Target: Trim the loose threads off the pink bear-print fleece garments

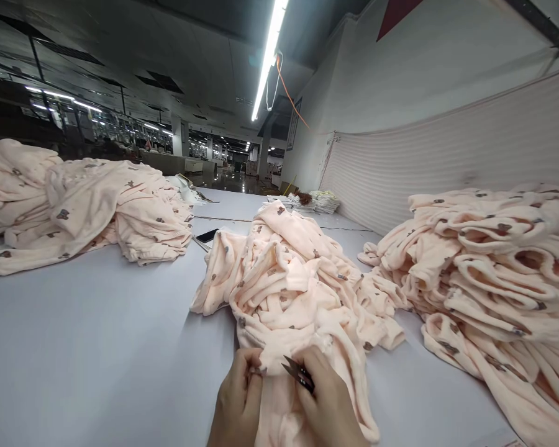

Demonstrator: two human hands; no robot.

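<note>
A heap of pale pink fleece garments printed with small brown figures lies in the middle of a white table. At the near edge of the heap, my left hand pinches a fold of the pink cloth, fingers closed on it. Beside it my right hand grips small dark thread snips, their pointed blades aimed left toward the fold between the two hands. Both hands rest on the same garment.
A second pile of the same garments sits at the far left, a third, stacked pile at the right. A dark phone lies behind the middle heap. White folded pieces lie farther back. A striped wall borders the right.
</note>
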